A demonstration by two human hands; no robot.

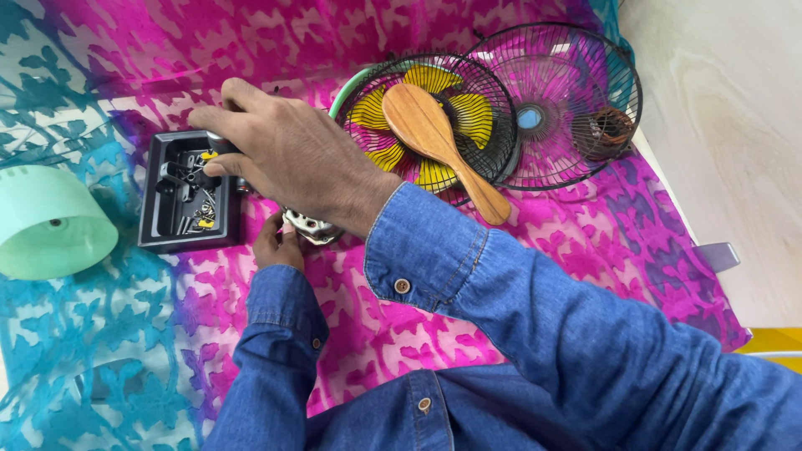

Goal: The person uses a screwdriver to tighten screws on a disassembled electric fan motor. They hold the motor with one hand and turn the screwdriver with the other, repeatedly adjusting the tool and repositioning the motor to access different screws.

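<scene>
Right hand (288, 154) reaches over black plastic parts tray (188, 194) w/ small screws, fingers curled on a dark part; grip closed. Left hand (277, 242) steadies silver metal fan motor (311, 227) on pink-teal patterned cloth (585, 250). Next needs a precise pick.

A glossy black plastic tray (188, 192), shiny metal motor housing (311, 227), smooth varnished wooden paddle (434, 138) and patterned cloth (401, 326).

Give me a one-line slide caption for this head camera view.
Right hand reaches over a black parts tray while left hand steadies a metal motor part beside fan grilles.
</scene>
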